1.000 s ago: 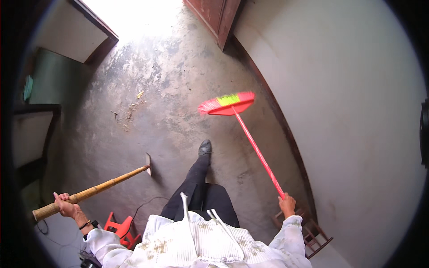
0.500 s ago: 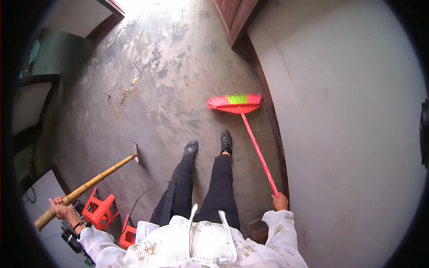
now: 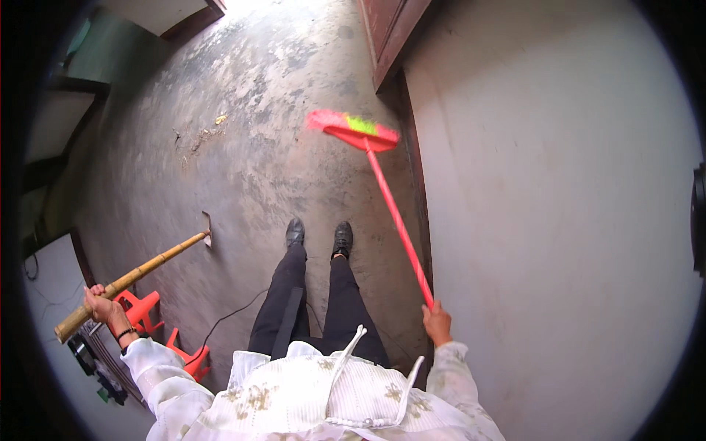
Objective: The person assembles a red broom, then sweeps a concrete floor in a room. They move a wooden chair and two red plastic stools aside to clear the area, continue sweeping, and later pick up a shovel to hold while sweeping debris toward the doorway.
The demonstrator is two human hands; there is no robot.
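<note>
My right hand [image 3: 437, 323] is closed round the upper end of a red broom handle. The broom [image 3: 397, 220] reaches forward over the concrete floor, its red head tilted and its pink and lime-green bristles slightly blurred. On the left, my left hand [image 3: 107, 309] grips a thick bamboo pole [image 3: 158, 260] near its top end. At the far end of this pole is a thin metal head, seen almost edge-on, so its kind is unclear. Ahead and to the left, a small line of litter [image 3: 197, 140] lies on the floor with a yellow scrap [image 3: 220, 119] beside it.
A pale wall [image 3: 559, 220] runs along my right, with a reddish-brown door [image 3: 393, 33] ahead of it. Red plastic stools [image 3: 195, 361] stand low on the left, near a dark cord [image 3: 228, 316] lying across the floor. Dark-edged furniture [image 3: 62, 121] lines the far left.
The broom head has swung forward and left, away from the wall's foot, and is now tilted. My right hand has moved slightly left and up. Both hands keep their grips.
</note>
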